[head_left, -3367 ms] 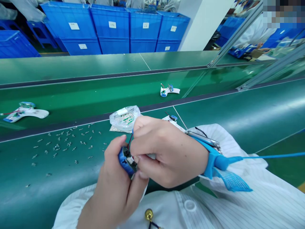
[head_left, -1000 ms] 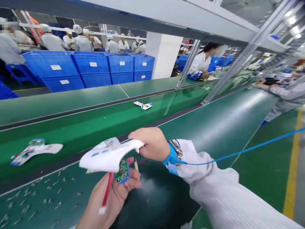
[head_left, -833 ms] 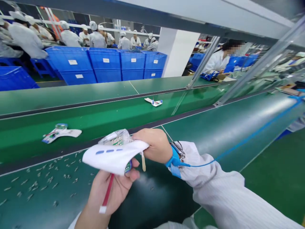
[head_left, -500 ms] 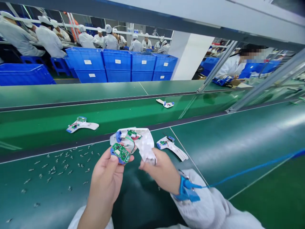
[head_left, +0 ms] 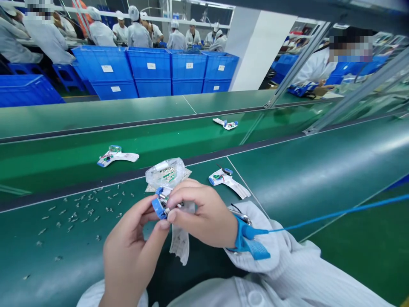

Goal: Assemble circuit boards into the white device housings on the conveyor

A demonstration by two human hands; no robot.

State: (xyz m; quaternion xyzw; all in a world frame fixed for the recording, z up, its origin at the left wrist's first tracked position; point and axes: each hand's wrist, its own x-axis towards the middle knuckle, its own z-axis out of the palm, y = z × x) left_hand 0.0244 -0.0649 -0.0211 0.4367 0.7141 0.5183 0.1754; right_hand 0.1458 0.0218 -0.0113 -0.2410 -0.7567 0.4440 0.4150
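Note:
My left hand [head_left: 137, 243] is closed, its thumb and fingers pinching a blue-framed circuit board module [head_left: 159, 208], now edge-on. My right hand [head_left: 204, 213] is closed over a white gun-shaped housing half [head_left: 180, 247], whose handle hangs down below the fingers. Its thumb and index finger meet close to the module, hiding the wires and most of the housing's inside. Just beyond the hands lies a clear plastic bag [head_left: 168, 172] of small parts. To the right rests another gun-shaped housing half [head_left: 228, 182] with wires and a blue piece.
Small metal parts [head_left: 91, 204] lie scattered at the left. On the bright green belt [head_left: 172, 138] are two more housing halves, one left [head_left: 118, 156], one farther back [head_left: 226, 124]. A blue cord [head_left: 319, 217] runs rightward from my wrist strap. Blue bins [head_left: 150, 70] and co-workers are beyond.
The housing half has turned handle-down and the module edge-on. My right hand has moved from the handle up to the module, closer to my left hand. The plastic bag has come into clear sight.

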